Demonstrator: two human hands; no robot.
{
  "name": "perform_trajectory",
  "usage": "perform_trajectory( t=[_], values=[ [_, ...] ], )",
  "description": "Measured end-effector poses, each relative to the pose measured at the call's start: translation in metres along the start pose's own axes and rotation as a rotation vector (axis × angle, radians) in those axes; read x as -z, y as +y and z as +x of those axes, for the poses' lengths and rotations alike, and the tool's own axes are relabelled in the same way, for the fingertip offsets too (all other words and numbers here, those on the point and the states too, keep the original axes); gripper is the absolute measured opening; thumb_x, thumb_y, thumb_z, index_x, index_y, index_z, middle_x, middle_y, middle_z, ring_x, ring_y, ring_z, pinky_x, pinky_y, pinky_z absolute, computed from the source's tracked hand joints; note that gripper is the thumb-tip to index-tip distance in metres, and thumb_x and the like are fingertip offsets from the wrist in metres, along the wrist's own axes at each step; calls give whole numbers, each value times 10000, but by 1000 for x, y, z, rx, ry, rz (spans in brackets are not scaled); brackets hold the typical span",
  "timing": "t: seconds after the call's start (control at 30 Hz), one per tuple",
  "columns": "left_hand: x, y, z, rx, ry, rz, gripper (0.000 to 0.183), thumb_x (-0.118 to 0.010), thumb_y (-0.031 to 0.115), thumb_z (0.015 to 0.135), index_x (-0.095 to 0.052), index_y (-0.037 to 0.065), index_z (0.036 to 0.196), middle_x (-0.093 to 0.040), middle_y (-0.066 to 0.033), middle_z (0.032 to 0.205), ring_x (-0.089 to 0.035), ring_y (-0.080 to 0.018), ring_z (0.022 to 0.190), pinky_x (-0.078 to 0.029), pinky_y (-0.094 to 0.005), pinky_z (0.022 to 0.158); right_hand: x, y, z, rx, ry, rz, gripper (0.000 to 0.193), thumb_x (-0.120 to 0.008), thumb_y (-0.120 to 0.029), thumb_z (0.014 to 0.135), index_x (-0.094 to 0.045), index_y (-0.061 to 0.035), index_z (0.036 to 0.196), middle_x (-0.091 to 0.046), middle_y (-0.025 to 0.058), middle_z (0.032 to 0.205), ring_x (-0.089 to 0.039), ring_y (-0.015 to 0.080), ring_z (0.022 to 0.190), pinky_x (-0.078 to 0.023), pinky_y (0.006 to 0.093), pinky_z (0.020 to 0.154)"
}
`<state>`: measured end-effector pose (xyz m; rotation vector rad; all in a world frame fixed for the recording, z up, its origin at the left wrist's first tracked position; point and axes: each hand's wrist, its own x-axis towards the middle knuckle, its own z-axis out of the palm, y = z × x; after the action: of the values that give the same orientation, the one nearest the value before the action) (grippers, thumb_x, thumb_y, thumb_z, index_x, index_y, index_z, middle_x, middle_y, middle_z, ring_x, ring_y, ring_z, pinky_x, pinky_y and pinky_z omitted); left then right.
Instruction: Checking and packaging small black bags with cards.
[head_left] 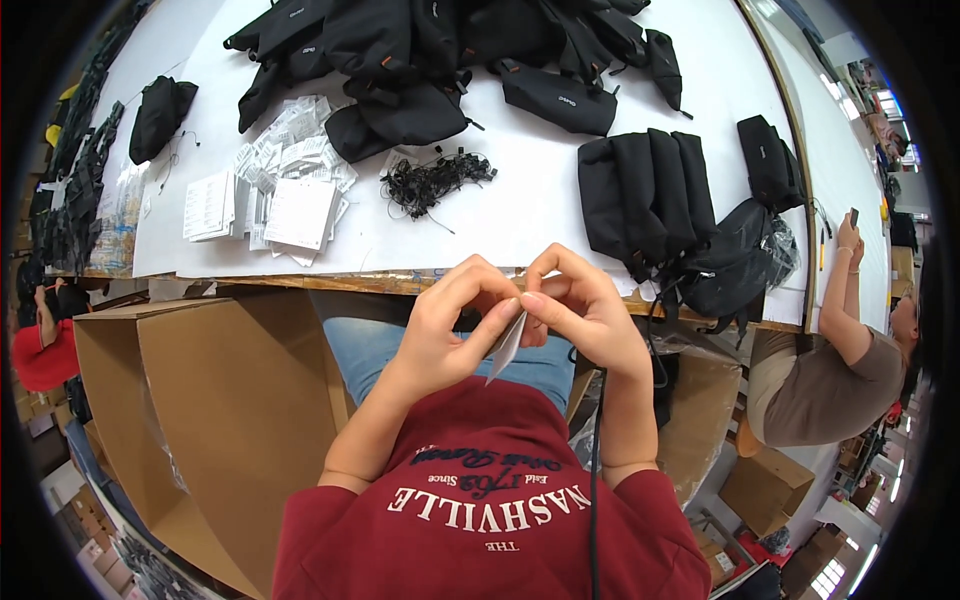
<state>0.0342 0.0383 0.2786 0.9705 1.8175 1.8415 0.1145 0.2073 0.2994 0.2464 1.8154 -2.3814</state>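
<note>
In front of my lap, my left hand [445, 325] and my right hand [590, 312] meet at the fingertips, both closed in a pinch. A small white paper tag [507, 350] hangs tilted from between them, seen nearly edge-on. The fingers hide its upper end, and I cannot make out whether a string goes through it. Beyond my hands, a tangle of thin black tag strings [430, 184] lies on the white table [520, 240]. Left of the strings are a stack of white cards [303, 213] and a loose heap of printed white labels [290, 150].
Black fabric pouches [400, 45] are heaped at the table's far side. More pouches [645, 195] stand in a row at right, beside a black mesh bag [735, 260]. A large open cardboard box [235, 420] is at my left. Another person [835, 370] sits at right, holding a phone.
</note>
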Motion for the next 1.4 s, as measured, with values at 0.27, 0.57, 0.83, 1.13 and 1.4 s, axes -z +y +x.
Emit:
perform_trajectory(
  t=[0.27, 0.57, 0.83, 1.13, 1.4],
  values=[
    [7, -10, 19, 1, -69, 65, 46, -602, 32, 885, -594, -6, 910, -587, -53, 851, -548, -100, 773, -449, -238, 689, 6, 8, -3, -51, 37, -75, 130, -631, -133, 909, -586, -16, 945, -632, 19, 687, -612, 73, 625, -487, 209, 579],
    [82, -75, 147, 312, 529, -327, 424, -664, 197, 892, -509, -17, 1224, -642, -75, 838, -612, -127, 642, -497, -240, 628, 8, 19, -11, -21, 95, -116, 122, -651, -137, 891, -607, -29, 928, -625, 5, 696, -612, 62, 622, -475, 197, 548],
    [76, -90, 162, 274, 569, -359, 305, -668, 181, 886, -612, -14, 1114, -630, -62, 712, -596, -147, 498, -487, -230, 494, 7, 22, -12, -37, 92, -103, 125, -650, -145, 896, -609, -29, 920, -617, 6, 676, -606, 65, 608, -475, 201, 539],
    [104, -95, 185, -362, 450, 1262, 337, -655, 26, 743, -650, 153, 1055, -480, -92, 1222, -474, -320, 1061, -436, -380, 898, 6, 23, -10, -54, 79, -103, 127, -642, -145, 901, -597, -31, 934, -623, 14, 678, -606, 70, 608, -475, 209, 544],
    [119, -68, 188, -453, 264, 1015, 159, -662, 107, 834, -652, 84, 991, -631, -68, 1066, -597, -272, 940, -482, -363, 815, 10, 28, -7, -55, 90, -76, 123, -638, -143, 905, -594, -33, 934, -614, 11, 675, -598, 70, 604, -473, 207, 543]
  ],
)
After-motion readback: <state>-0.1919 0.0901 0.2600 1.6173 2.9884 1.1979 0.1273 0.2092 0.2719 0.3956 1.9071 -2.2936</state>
